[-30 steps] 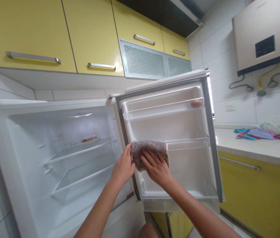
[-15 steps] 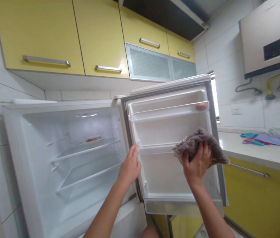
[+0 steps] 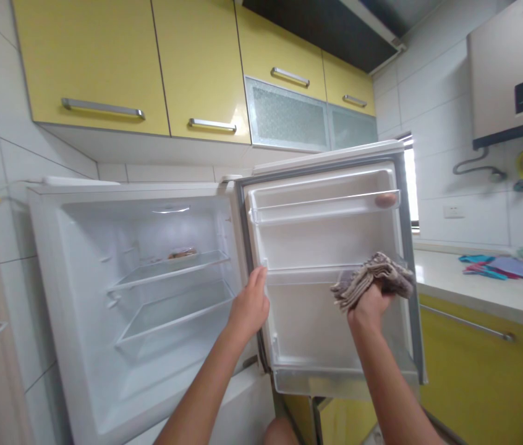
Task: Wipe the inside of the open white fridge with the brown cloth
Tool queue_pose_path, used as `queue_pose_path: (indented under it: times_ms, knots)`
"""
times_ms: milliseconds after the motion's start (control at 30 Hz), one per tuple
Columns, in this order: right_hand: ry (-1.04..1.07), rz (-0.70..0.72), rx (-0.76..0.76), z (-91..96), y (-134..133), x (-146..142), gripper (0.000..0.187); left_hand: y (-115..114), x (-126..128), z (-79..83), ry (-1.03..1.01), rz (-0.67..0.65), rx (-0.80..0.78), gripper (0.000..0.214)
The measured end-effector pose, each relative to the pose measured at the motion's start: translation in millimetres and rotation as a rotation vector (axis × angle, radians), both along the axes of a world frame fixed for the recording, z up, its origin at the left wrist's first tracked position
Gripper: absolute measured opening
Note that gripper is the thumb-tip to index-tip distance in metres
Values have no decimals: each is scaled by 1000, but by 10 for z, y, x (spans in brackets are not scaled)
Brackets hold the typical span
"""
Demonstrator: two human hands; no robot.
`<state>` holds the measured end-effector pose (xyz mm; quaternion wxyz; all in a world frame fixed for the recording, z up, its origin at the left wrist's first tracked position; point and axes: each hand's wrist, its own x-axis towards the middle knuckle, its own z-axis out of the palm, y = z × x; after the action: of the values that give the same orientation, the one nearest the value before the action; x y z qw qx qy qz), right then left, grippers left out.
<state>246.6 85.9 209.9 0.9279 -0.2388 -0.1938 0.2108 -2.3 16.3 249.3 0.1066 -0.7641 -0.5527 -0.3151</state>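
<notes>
A folded grey-brown cleaning cloth point(image 3: 375, 278) is gripped in my right hand point(image 3: 370, 306), its layered edges facing left. The cloth covers the right part of the middle door shelf point(image 3: 305, 275), on the inner side of the open fridge door point(image 3: 321, 327). My left hand point(image 3: 250, 304) is closed at the left end of that same shelf, fingertips on it near the hinge side. Above, the top door shelf point(image 3: 326, 209) holds a brown egg-like item point(image 3: 386, 199) at its right end. A clear bottom door bin point(image 3: 321, 381) sits below.
The fridge point(image 3: 43, 247) stands open at left, with glass shelves point(image 3: 178, 309) and a small packet point(image 3: 182, 253) on the upper one. Yellow cabinets point(image 3: 89, 55) hang above. At right, a counter point(image 3: 447, 284) carries coloured cloths point(image 3: 512, 267), under a water heater point(image 3: 497, 80).
The cloth in my right hand has turned and bunched, with the wrist rotated and the folded edges now showing. My left hand keeps its place on the shelf. The view has shifted slightly left.
</notes>
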Motion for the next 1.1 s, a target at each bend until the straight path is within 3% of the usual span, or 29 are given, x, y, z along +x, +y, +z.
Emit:
queue_pose_path:
  times_ms: [100, 300, 400, 533, 667, 833, 1100]
  knots:
    - [96, 144, -1, -9, -107, -399, 51, 6, -36, 42, -17, -44, 4, 65]
    - [60, 658, -31, -139, -285, -1292, 54, 22, -168, 269, -89, -106, -89, 59]
    - [8, 784, -17, -108, -312, -1655, 46, 31, -209, 338, -128, -117, -129, 59]
    - [41, 803, -28, -5, -303, -1870, 41, 12, -194, 363, -80, -106, -101, 60]
    - [77, 766, -64, 33, -286, -1770, 36, -54, -126, 364, -9, -53, -75, 59]
    - [96, 638, -92, -16, -275, -1309, 29, -110, -74, 312, 6, -15, -75, 65]
    - [249, 50, -95, 67, -140, -218, 58, -81, -79, 147, 30, 14, -43, 70]
